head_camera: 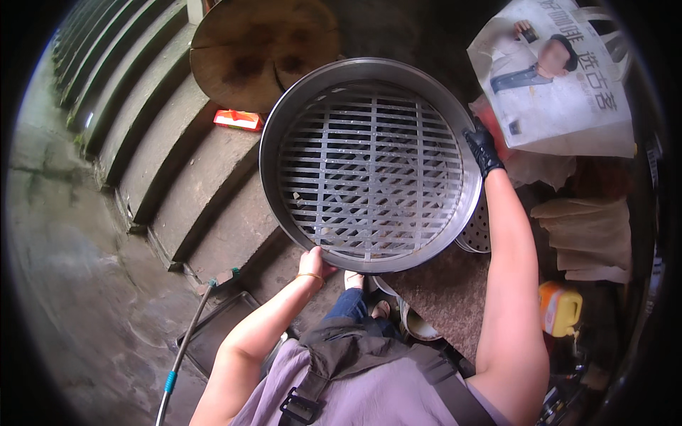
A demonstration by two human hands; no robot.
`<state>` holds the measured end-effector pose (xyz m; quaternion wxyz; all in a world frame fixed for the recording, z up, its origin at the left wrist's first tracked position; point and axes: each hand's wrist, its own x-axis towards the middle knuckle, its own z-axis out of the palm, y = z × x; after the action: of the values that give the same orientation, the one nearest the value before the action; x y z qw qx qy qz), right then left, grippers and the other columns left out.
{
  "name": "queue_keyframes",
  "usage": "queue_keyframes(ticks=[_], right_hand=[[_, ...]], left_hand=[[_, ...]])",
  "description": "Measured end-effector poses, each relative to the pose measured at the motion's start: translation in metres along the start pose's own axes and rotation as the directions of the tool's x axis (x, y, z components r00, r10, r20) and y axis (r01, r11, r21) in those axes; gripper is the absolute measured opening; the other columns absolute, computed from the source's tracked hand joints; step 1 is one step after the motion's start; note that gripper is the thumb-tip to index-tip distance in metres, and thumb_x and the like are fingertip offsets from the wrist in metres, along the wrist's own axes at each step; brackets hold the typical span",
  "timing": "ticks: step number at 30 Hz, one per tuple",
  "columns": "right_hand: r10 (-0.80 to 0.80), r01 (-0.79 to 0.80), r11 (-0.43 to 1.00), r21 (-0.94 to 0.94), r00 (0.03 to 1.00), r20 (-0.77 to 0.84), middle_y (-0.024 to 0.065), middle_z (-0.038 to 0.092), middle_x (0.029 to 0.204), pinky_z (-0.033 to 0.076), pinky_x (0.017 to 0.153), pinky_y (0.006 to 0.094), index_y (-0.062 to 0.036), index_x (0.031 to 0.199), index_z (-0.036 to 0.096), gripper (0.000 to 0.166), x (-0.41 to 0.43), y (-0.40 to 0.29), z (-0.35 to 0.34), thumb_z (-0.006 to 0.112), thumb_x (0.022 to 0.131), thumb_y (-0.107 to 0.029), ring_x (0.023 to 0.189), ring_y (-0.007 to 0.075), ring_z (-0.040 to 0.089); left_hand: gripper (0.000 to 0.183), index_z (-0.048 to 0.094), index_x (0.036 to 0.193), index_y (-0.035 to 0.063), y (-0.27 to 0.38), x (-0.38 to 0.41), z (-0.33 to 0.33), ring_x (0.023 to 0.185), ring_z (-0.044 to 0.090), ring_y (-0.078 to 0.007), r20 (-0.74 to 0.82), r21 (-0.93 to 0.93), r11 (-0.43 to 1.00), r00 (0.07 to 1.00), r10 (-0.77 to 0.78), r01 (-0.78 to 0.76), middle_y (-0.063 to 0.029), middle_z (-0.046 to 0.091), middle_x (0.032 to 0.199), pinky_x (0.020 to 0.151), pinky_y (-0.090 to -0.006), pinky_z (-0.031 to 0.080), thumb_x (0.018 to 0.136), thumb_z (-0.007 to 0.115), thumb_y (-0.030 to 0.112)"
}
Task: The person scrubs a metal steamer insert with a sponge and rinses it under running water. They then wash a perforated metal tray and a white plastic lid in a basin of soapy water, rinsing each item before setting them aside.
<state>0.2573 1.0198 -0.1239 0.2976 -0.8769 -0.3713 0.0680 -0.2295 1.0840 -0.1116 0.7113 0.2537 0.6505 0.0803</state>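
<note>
Between my two hands is a large round metal steamer tier [373, 170] with a slatted bottom; through the slats I see crossing bars beneath. My bare left hand [314, 264] grips its near rim, thumb on top and fingers hidden below. On the far right side of the rim, my right hand [482, 146] wears a black glove and has hold of the edge. A few small pale bits of debris lie on the slats near the left. Part of a perforated metal pan [476, 229] shows under the right side of the tier.
Concrete steps [176, 181] descend at the left, with a red-orange box [237, 120] on one. A round wooden board [256, 53] stands beyond. A printed bag [565, 85], folded cloth [589, 239] and yellow jug [559, 309] are at right. A metal pole [184, 349] crosses a tray [224, 330].
</note>
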Motion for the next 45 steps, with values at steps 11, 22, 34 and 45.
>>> queue_keyframes(ticks=[11, 22, 34, 45], right_hand=[[0.46, -0.541, 0.488, 0.685, 0.826, 0.325, 0.0078, 0.054, 0.102, 0.04, 0.078, 0.028, 0.0002, 0.108, 0.049, 0.039, -0.235, -0.035, 0.021, 0.058, 0.072, -0.013, 0.089, 0.0168, 0.051], [0.413, -0.431, 0.485, 0.761, 0.88, 0.235, 0.0053, 0.057, 0.07, 0.04, 0.055, 0.0251, 0.0042, 0.083, 0.057, 0.022, -0.168, -0.05, -0.035, 0.045, 0.067, -0.005, 0.062, 0.0126, 0.051], [0.157, -0.338, 0.784, 0.52, 0.919, 0.361, 0.0059, 0.05, 0.052, 0.035, 0.048, 0.0311, -0.0013, 0.059, 0.054, 0.019, -0.1, 0.042, -0.006, 0.05, 0.069, -0.017, 0.048, 0.015, 0.044], [0.274, -0.271, 0.957, 0.104, 0.961, -0.022, 0.0151, 0.054, 0.066, 0.04, 0.056, 0.035, -0.0011, 0.072, 0.058, 0.019, -0.075, 0.068, 0.037, 0.049, 0.072, -0.018, 0.06, 0.0252, 0.051]], left_hand=[[0.044, 0.039, 0.11, 0.0108, 0.133, 0.074, -0.062, 0.051, 0.046, -0.0163, 0.046, 0.442, 0.787, 0.888, 0.458, -0.429, -0.0038, 0.045, 0.066, 0.038, -0.027, 0.039, 0.072, 0.058, 0.023], [0.036, 0.049, 0.095, 0.0012, 0.184, 0.012, -0.036, 0.066, 0.057, -0.0223, 0.069, 0.318, 0.928, 0.981, 0.182, -0.195, -0.0088, 0.054, 0.079, 0.057, -0.0332, 0.053, 0.06, 0.039, -0.006], [0.016, 0.046, 0.082, 0.0002, 0.054, 0.035, -0.025, 0.059, 0.053, -0.0239, 0.005, 0.059, 0.972, 0.974, 0.226, -0.226, -0.0099, 0.049, 0.071, 0.052, -0.0372, 0.051, 0.067, 0.04, -0.002], [0.037, 0.043, 0.101, -0.0082, 0.018, 0.018, 0.009, 0.088, 0.054, -0.0347, 0.046, 0.051, 0.963, 0.964, 0.261, -0.264, -0.0194, 0.051, 0.096, 0.074, -0.0483, 0.048, 0.065, 0.034, -0.006]])
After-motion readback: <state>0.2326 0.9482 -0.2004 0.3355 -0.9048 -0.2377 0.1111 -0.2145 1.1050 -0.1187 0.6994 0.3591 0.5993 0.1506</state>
